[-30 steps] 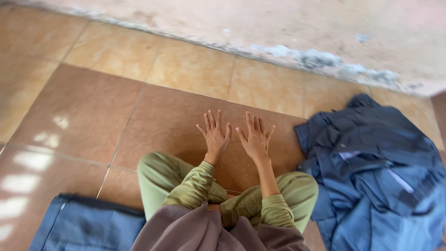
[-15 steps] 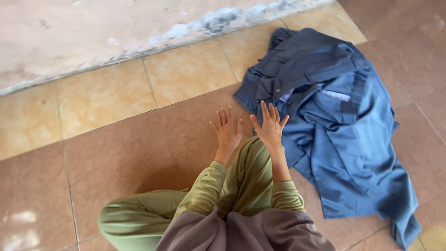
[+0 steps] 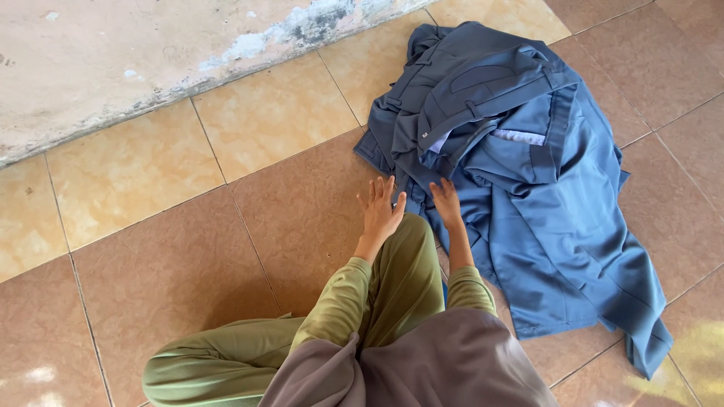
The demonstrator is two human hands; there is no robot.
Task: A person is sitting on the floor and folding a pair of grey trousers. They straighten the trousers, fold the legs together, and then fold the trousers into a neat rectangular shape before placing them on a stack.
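Here the person sits on the tiled floor (image 3: 226,256), green-trousered legs folded, a brownish cloth draped over the lap. Both hands are stretched forward with fingers spread and nothing gripped in either. The right hand (image 3: 446,202) lies flat on the near edge of a heap of blue clothes (image 3: 520,173), fingertips touching the fabric. The left hand (image 3: 379,211) hovers just beside that edge, over the knee and the bare tile, palm down, not clearly touching the cloth.

The heap itself lies crumpled on the floor to the person's right front, near the base of a stained, flaking wall (image 3: 113,68). It looks like more than one garment: a darker grey-blue piece with belt loops and a pocket flap sits bunched on top, while a lighter blue piece spreads out beneath it and trails toward the lower right.

To my eye this is the reaching stage, hands arriving at the pile before anything is picked out. Taking hold would call for closing the fingers on one edge and drawing a single garment free of the tangle, since the pieces overlap closely.
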